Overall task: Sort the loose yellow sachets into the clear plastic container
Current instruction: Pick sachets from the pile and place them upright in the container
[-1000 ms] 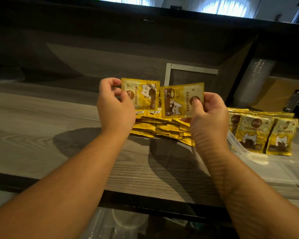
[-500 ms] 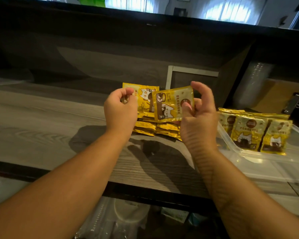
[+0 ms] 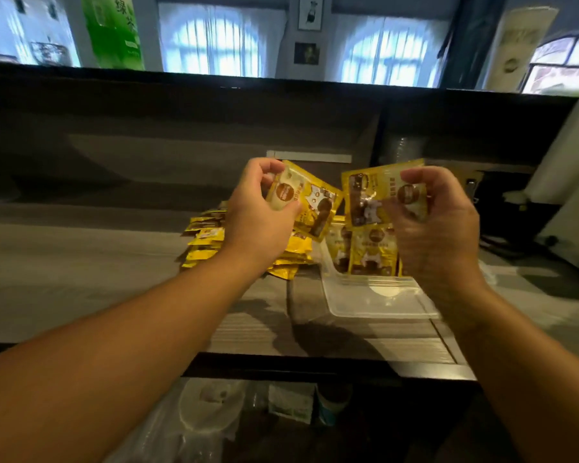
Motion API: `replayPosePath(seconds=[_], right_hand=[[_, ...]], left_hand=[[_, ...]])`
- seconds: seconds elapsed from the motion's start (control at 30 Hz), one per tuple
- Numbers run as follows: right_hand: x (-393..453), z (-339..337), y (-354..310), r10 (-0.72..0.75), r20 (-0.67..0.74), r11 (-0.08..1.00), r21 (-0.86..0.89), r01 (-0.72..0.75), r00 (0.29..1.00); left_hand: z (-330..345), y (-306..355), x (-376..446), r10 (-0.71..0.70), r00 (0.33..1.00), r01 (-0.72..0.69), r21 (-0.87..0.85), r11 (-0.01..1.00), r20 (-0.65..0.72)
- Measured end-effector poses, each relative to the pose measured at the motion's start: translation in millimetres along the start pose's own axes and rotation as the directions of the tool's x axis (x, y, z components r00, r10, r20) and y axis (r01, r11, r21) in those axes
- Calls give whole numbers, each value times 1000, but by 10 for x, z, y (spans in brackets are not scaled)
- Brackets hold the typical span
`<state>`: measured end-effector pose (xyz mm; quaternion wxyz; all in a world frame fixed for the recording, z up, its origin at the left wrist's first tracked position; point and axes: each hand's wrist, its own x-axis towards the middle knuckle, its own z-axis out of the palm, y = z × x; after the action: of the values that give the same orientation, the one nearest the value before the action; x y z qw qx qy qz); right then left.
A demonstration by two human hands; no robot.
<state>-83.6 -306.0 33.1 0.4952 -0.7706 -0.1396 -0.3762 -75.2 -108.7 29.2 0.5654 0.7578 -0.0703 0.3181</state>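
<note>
Both sachets have moved apart: left hand (image 3: 258, 208) pinches 1 yellow sachet (image 3: 310, 202), right hand (image 3: 438, 225) pinches another sachet (image 3: 368, 198) above the clear plastic container (image 3: 378, 295), ready to drop.

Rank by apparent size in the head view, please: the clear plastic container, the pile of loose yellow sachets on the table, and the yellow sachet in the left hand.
1. Clear plastic container, though hands hide part.
2. Pile of loose yellow sachets, partly hidden; close to the container.
3. Yellow sachet in the left hand, smallest, although nearer the camera.
</note>
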Motion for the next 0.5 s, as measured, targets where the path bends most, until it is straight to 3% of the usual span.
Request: replayPosePath(seconds=[0.13,0.27,0.43,0.5], right_hand=[[24,-411,190,15,-51,1000,19,-14,999],[84,-699,350,41,-106,999,7,-41,993],[125,-895,549,92,-131,996,28,-89,987],[135,-935,622,107,-108,994,15,-106,988]], left_hand=[[392,164,-63,69,985,-79,56,995,156],[759,291,23,104,923,-196,218,956,372],[1124,287,145,159,783,-451,374,811,601],[1219,234,201,231,711,-603,407,686,664]])
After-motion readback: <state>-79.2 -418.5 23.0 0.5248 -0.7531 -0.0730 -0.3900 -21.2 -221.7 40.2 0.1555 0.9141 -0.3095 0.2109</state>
